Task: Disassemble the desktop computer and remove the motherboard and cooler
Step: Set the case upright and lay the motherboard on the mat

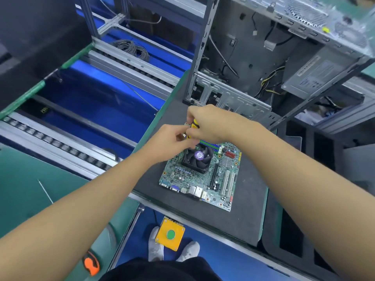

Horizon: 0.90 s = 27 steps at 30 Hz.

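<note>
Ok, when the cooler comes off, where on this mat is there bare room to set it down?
Bare mat lies right of the motherboard, up to the mat's right edge, and in a strip along the near edge. Crowded at the board's far end: left hand, right hand, screwdriver and case.

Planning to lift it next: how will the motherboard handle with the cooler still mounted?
The motherboard is a thin flat board, probably stiff yet fragile around its exposed slots. The bulky cooler sits toward the far end, so it likely feels heavier there and may tip that way.
</note>
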Available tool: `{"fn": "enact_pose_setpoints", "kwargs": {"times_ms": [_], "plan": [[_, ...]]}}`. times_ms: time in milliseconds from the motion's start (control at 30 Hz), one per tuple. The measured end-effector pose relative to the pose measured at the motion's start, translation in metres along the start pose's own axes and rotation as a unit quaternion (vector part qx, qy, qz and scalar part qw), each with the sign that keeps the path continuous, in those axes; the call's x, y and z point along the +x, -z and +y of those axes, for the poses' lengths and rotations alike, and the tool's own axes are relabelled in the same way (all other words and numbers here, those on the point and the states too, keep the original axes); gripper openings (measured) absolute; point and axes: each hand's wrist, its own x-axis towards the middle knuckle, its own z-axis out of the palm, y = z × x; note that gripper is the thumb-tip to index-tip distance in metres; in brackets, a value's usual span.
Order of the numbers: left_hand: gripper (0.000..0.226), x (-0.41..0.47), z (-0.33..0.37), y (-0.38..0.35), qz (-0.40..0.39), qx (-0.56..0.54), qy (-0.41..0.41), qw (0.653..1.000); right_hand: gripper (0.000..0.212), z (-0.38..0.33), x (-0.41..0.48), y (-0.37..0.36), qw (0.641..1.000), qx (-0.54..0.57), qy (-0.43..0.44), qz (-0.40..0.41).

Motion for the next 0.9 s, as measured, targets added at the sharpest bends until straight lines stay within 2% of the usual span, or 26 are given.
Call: {"fn": "enact_pose_setpoints", "kwargs": {"times_ms": [67,167,367,533,667,900], "plan": [[0.013,-0.005,-0.003,0.005,-0.060,-0.035,0.013,0.998,0.032,-0.004,-0.004,0.000,0.999,-0.030,0.006,-0.013],[0.018,-0.009,-0.006,0.007,-0.096,-0.076,0.021,0.992,0.027,-0.007,-0.007,-0.004,0.998,-0.061,0.013,-0.024],[0.018,-0.009,-0.009,0.005,-0.074,-0.074,0.027,0.994,0.026,-0.007,-0.009,-0.016,1.000,-0.022,0.000,-0.017],[0.018,-0.006,-0.009,0.004,-0.077,-0.079,0.037,0.993,0.025,-0.006,-0.006,-0.018,0.999,-0.031,-0.006,-0.022],[0.018,-0.007,-0.011,0.006,-0.100,-0.078,0.038,0.991,0.026,-0.009,-0.003,-0.020,0.998,-0.054,-0.009,-0.035],[0.022,-0.008,-0.019,0.017,-0.162,-0.096,0.046,0.981,0.006,-0.014,0.003,-0.014,0.991,-0.087,0.043,-0.092]]}}
